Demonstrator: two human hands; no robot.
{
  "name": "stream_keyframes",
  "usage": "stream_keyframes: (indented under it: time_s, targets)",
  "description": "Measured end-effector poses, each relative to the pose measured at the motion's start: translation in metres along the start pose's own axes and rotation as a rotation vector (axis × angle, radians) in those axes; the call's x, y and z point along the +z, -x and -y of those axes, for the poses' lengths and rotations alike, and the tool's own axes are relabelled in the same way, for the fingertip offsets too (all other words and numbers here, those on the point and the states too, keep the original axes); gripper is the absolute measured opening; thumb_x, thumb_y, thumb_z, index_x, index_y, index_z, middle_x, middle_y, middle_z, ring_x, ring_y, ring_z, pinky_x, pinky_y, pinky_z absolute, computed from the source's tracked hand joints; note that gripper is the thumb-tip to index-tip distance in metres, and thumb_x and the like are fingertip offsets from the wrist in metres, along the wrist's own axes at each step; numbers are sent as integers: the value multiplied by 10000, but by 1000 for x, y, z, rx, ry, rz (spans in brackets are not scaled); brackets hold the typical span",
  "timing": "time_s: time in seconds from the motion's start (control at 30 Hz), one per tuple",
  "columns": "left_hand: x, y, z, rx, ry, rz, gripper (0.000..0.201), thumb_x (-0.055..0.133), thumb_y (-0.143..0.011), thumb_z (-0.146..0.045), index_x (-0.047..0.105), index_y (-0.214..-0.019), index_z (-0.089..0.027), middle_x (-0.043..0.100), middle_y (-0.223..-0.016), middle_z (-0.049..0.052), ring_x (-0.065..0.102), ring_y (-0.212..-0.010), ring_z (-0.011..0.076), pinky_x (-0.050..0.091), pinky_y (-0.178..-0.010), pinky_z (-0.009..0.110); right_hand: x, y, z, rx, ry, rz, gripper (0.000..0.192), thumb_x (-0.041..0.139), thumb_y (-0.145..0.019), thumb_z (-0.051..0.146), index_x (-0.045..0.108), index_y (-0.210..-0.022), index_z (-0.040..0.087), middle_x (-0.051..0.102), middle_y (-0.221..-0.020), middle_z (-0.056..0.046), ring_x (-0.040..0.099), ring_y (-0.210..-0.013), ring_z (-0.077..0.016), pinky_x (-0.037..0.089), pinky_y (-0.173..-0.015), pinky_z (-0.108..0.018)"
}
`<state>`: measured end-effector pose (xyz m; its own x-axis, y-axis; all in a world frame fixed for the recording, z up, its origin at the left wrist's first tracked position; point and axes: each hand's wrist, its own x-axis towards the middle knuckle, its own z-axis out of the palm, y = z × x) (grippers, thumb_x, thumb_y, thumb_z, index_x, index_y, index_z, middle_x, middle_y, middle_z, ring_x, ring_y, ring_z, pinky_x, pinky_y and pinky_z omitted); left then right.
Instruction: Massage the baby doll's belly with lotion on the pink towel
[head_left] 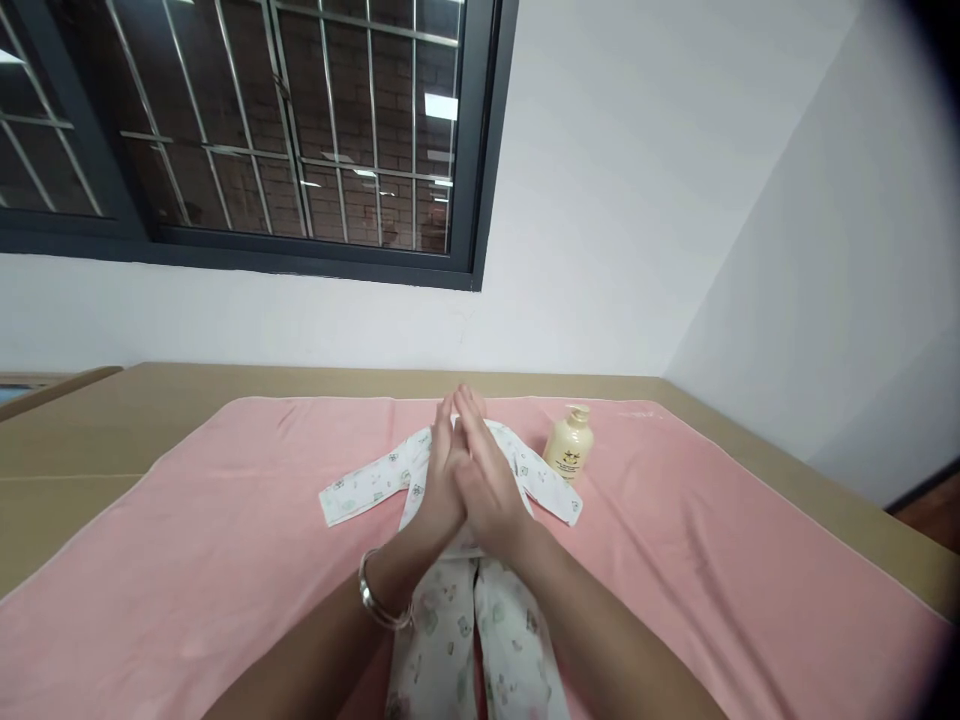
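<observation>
Left hand [439, 490] and right hand [487, 480] pressed palm to palm, fingers straight, holding nothing, above printed baby garment [450, 600] on pink towel [225, 560]; cream bottle [568, 443] near far edge.

romper [457, 640] middle: hidden under hands | romper legs: cut by bottom edge | bottle [570, 443] label: unreadable

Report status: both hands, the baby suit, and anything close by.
Left hand and right hand pressed palm to palm above the baby suit, holding nothing. Suit spread flat on pink towel. Lotion bottle upright beside right sleeve.
</observation>
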<state>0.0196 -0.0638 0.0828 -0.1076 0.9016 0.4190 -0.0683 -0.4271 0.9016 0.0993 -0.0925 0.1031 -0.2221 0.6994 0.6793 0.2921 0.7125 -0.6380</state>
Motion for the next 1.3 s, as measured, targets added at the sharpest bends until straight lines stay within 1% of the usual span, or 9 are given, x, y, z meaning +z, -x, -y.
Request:
stream_keyframes:
  time_s: [0.07,0.13,0.27,0.37,0.53,0.73,0.97,1.17,1.3]
  targets:
    - [-3,-22,20,-41,-73,-32,483,389,-968,-434,467,-1385,-203,478,-1464,107,409,-1384,271,310,-1166,450,2,-10,-38,116,-22,-75,527,287,-1033,454,303,-1519,249,430,-1504,-66,388,-1394,-214,330,-1152,-432]
    - [-8,-40,43,-109,-219,-130,431,349,-974,-397,558,-1266,-158,558,-1375,149,482,-1321,272,337,-1142,465,4,-17,-74,164,114,20,448,361,-1016,368,473,-1426,229,535,-1416,-84,469,-1333,-219,329,-1144,-441]
    - [-17,-50,87,-1,-403,-36,417,318,-979,-366,603,-1199,-156,622,-1296,139,549,-1245,251,368,-1118,462,-2,-21,-122,24,359,326,407,413,-976,218,553,-1354,271,546,-1411,-41,409,-1377,-195,193,-1191,-466]
    - [-17,-41,104,82,-535,-2,437,331,-978,-377,586,-1249,-146,603,-1324,142,524,-1269,256,351,-1130,473,-9,-18,-138,127,485,305,407,402,-996,293,540,-1370,209,489,-1459,-78,365,-1405,-204,209,-1184,-444]
    - [-14,-32,107,123,-580,-30,469,282,-998,-382,574,-1270,-135,601,-1321,140,525,-1260,251,369,-1121,476,4,0,-129,370,780,140,535,328,-1007,323,438,-1415,-5,426,-1468,-236,344,-1408,-301,222,-1171,-465]
    - [-14,-32,105,132,-564,-52,474,278,-1000,-386,571,-1276,-139,612,-1304,146,546,-1242,254,387,-1108,476,2,-7,-122,87,647,385,450,331,-1001,248,483,-1422,199,405,-1519,-65,279,-1446,-217,152,-1200,-434]
    - [-12,-29,101,103,-592,-36,472,294,-998,-384,537,-1315,-134,588,-1334,156,515,-1277,267,378,-1112,486,-2,-10,-128,431,817,176,535,331,-1006,342,464,-1394,-1,471,-1433,-239,384,-1382,-298,237,-1157,-448]
    - [-14,-33,104,185,-654,-20,396,320,-984,-321,583,-1236,-164,631,-1257,126,566,-1187,255,414,-1067,473,4,-4,-115,154,698,393,480,329,-991,261,439,-1451,182,365,-1542,-85,228,-1461,-257,153,-1184,-463]
    - [-12,-31,102,240,-809,2,353,383,-930,-236,620,-1176,-146,640,-1156,136,563,-1134,281,438,-1018,478,-8,-14,-132,323,688,278,496,347,-999,360,458,-1429,139,421,-1503,-127,319,-1421,-253,195,-1169,-440]
